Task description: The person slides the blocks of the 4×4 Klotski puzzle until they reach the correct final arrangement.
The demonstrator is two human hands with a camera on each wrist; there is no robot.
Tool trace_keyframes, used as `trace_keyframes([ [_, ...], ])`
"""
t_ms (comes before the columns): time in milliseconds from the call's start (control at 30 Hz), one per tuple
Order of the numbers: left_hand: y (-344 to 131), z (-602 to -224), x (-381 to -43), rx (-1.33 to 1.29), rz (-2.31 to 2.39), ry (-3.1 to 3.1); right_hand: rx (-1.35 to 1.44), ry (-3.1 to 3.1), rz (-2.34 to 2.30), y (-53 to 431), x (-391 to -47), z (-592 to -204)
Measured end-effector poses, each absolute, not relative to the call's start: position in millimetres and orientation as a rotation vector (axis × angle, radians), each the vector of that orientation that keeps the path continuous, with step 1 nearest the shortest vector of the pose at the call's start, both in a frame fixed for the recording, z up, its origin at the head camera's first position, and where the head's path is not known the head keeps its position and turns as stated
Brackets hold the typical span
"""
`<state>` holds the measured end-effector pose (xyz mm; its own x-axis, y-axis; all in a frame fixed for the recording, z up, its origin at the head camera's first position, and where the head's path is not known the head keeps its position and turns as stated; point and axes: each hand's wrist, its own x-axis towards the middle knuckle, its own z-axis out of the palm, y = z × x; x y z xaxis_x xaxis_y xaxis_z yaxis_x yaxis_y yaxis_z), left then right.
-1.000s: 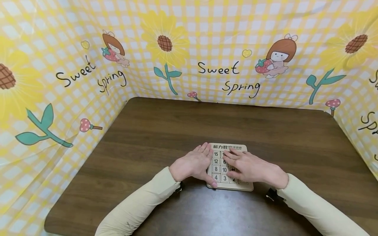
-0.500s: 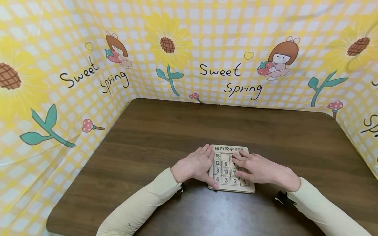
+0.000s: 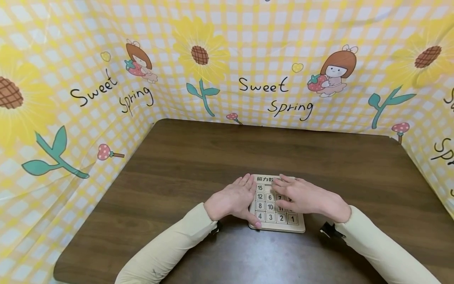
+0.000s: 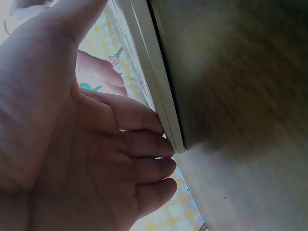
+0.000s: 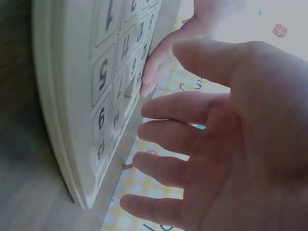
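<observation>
A wooden sliding number puzzle (image 3: pixel 280 228) lies on the table, with numbered square tiles in its frame. In its top row, a gap shows just right of tile 15 (image 3: pixel 260 188). My left hand (image 3: pixel 234 198) rests along the puzzle's left edge, fingers extended and thumb at the near left corner. In the left wrist view its fingertips (image 4: pixel 166 147) touch the side of the frame. My right hand (image 3: pixel 303 197) is over the right part of the puzzle with fingers spread, covering some upper tiles. The right wrist view shows these fingers (image 5: pixel 168 137) apart from the tiles, holding nothing.
The dark wooden table (image 3: pixel 177 165) extends around the puzzle. A yellow checked cloth (image 3: pixel 227 51) printed with flowers and lettering stands along its back and sides. Black straps (image 3: pixel 331 230) sit at the wrists, by the pale sleeves.
A top-row tile has slid one place right under my right fingers, leaving the gap beside tile 15. My right hand moved right, then back left off the tile. The left hand stays put.
</observation>
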<state>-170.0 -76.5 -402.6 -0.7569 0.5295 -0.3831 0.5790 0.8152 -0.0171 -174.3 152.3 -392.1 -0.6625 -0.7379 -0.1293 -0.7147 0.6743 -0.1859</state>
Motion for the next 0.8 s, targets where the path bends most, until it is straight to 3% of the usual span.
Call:
trace_keyframes([
  [367,-77,-402,-169,0.835,-0.191,2.638,-1.208,2.604,-0.157,123,-174,-399],
  [800,-78,-402,-169,0.844,-0.192,2.646,-1.213,2.641,-0.157,128,-173,-405],
])
